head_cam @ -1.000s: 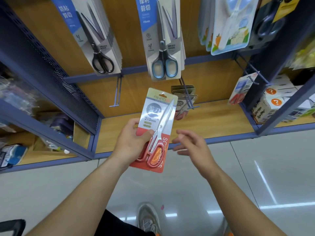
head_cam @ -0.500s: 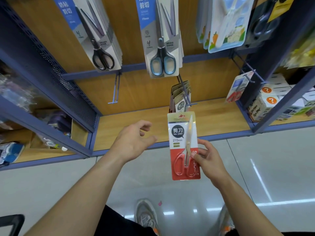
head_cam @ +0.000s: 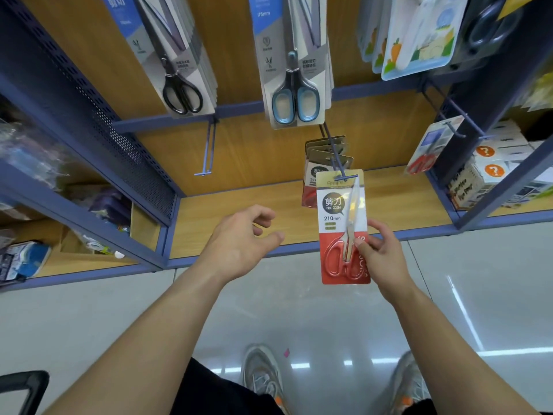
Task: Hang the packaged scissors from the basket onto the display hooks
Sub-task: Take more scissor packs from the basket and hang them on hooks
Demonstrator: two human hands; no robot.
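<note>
A packaged pair of red-handled scissors [head_cam: 341,226] on a white, gold and red card is held upright in front of the low shelf. My right hand [head_cam: 380,250] pinches its lower right edge. The card's top slot sits at the tip of a blue display hook [head_cam: 336,157], where several matching packs [head_cam: 324,158] hang behind it. My left hand [head_cam: 239,241] hovers to the left of the pack with fingers loosely curled, holding nothing. The basket is not in view.
An empty blue hook [head_cam: 208,151] hangs at the left of the same bay. Above hang black-handled scissors [head_cam: 176,58] and blue-handled scissors [head_cam: 294,70]. Boxes [head_cam: 490,172] fill the right bay. My shoes [head_cam: 263,375] stand on the grey floor below.
The pack passed from my left hand to my right, then rose up and back until its top reached the hook's tip. My left hand let go and drifted left.
</note>
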